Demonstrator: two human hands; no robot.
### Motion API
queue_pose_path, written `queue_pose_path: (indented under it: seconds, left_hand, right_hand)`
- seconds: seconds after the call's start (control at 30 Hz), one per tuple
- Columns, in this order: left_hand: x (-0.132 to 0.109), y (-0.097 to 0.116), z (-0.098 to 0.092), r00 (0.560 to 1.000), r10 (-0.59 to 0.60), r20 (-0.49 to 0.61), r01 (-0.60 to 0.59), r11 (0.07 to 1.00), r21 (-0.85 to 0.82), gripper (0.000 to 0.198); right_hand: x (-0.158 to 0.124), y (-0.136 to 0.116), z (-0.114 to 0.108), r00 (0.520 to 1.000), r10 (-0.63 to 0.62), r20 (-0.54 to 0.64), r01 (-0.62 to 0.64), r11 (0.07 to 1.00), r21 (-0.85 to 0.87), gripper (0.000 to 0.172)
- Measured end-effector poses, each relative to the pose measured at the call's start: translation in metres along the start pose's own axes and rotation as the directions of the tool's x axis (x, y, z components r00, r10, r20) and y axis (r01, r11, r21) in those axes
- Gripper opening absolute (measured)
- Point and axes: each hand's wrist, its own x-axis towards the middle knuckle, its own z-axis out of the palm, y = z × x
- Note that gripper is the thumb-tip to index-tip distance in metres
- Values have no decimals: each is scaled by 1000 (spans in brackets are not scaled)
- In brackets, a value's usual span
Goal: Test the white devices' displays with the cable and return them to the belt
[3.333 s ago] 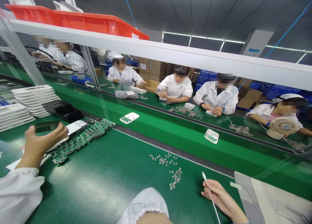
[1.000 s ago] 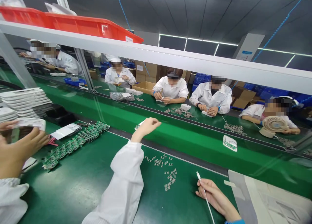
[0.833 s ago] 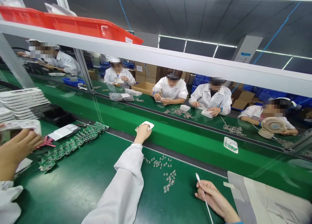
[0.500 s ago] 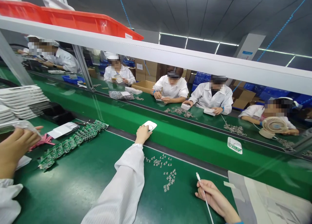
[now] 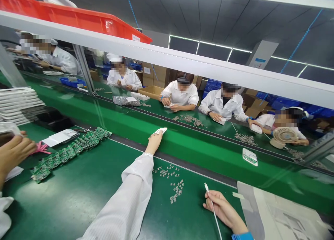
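Observation:
My left hand point(image 5: 153, 143) reaches over the far edge of the green bench onto the belt. Its fingers are closed on a white plastic housing point(image 5: 161, 130), which is tilted so that mostly its thin edge shows. At the lower right, my right hand point(image 5: 219, 207) pinches a white cable point(image 5: 214, 212) just below its small plug, which points up. Between my arms lie small metal parts point(image 5: 176, 189) in loose clusters. To the left of my left sleeve, a row of green circuit boards point(image 5: 70, 153) lies overlapping on the bench.
A co-worker's hand point(image 5: 15, 149) at the far left holds a clear-topped case. White casings point(image 5: 18, 104) are stacked behind it. Another housing with a green board point(image 5: 249, 157) lies on the belt point(image 5: 198, 149). Several people sit opposite. A white rail point(image 5: 167, 59) crosses overhead.
The white housing in my left hand has tipped from face-up to nearly edge-on. My right hand still holds the cable. Opposite, a co-worker has moved a white case to the right.

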Motion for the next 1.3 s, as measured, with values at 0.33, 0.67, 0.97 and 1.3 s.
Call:
queue_pose_path:
  seconds: [0.33, 0.67, 0.97, 1.3]
  left_hand:
    - [0, -4, -9, 998, -43, -46, 39, 995, -88, 35]
    - [-19, 14, -44, 985, -168, 45, 164, 806, -568, 31]
    - [-91, 81, -139, 953, 172, 248, 229, 118, -966, 29]
    - [-166, 106, -205, 800, 497, 337, 516, -281, -809, 29]
  right_hand:
    - [0, -1, 2, 999, -40, 20, 41, 998, -44, 21]
    - [-2, -10, 19, 995, -101, -18, 90, 948, -305, 27]
    - [-56, -98, 104, 993, -117, 29, 103, 700, -707, 34]
    - [-97, -110, 174, 841, -534, -90, 240, 517, -822, 36]
